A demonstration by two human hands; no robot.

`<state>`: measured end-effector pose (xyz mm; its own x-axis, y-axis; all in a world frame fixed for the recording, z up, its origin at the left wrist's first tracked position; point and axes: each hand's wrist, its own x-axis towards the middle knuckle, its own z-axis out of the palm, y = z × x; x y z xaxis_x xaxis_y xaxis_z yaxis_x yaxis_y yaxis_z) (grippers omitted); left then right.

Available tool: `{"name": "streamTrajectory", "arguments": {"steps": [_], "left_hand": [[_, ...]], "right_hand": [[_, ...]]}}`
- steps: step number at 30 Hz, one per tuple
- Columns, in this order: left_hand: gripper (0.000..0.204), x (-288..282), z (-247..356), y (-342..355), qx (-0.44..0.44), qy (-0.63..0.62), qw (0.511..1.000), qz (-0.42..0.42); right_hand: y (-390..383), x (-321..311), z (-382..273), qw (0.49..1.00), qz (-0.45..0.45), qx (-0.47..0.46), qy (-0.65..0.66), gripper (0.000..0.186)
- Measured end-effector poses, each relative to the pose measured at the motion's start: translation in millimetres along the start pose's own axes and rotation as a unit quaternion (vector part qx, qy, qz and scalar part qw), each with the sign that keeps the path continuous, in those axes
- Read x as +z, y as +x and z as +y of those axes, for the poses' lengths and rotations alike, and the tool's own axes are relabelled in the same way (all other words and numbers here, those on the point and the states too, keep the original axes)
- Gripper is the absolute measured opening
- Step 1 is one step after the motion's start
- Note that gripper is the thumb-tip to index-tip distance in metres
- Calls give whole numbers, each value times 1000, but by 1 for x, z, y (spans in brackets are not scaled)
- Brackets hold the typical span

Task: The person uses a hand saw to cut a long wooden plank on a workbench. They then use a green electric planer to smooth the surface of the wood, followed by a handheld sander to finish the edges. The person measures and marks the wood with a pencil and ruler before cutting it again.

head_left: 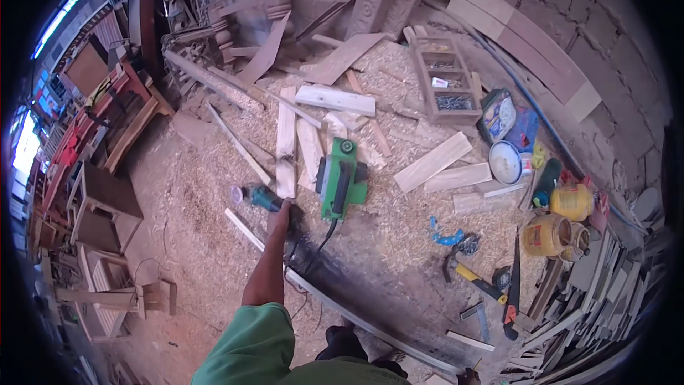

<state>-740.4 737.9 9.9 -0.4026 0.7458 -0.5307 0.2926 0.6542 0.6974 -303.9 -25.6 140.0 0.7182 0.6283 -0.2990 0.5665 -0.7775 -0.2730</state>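
Note:
My left hand point(278, 217) is wrapped round the rear of a teal handheld power tool point(262, 198), whose far end carries a pale round disc; it looks like an angle grinder. Just to its right, a green electric planer point(340, 184) rests on the shavings with its black cord trailing toward me. A long narrow strip point(370, 326) slants from below the planer to the lower edge. At the strip's near end my right hand point(467, 376) is only partly in view, dark and cut off by the frame, so its fingers cannot be made out.
Pale boards point(432, 161) lie among shavings beyond the planer. A compartmented wooden box point(447, 80) of fasteners stands at the far right. Nearer are a hammer point(479, 281), a handsaw point(511, 310), a square point(483, 321) and yellow jars point(547, 235). Wooden furniture point(107, 203) lines the left.

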Motion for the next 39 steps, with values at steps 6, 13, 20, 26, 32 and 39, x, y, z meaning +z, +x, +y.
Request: {"name": "streamTrajectory", "arguments": {"steps": [6, 13, 20, 26, 32, 39], "left_hand": [[95, -65, 1, -25, 121, 137, 981, 64], [99, -69, -39, -22, 196, 163, 967, 4], [84, -49, -56, -114, 328, 230, 906, 139], [44, 5, -93, -288, 554, 227, 800, -26], [52, 42, -182, -376, 701, 400, 528, -267], [48, 68, -179, -400, 705, 370, 544, -266]], "right_hand": [[29, 22, 9, 999, -21, -23, 26, 47], [45, 21, 34, 999, -30, -23, 34, 57], [59, 62, 70, 993, 104, -47, -37, 57], [47, 80, 61, 989, 146, -21, -11, 63], [43, 79, 57, 989, 133, 51, 29, 64], [59, 77, 84, 982, 183, -17, 46, 58]]}}
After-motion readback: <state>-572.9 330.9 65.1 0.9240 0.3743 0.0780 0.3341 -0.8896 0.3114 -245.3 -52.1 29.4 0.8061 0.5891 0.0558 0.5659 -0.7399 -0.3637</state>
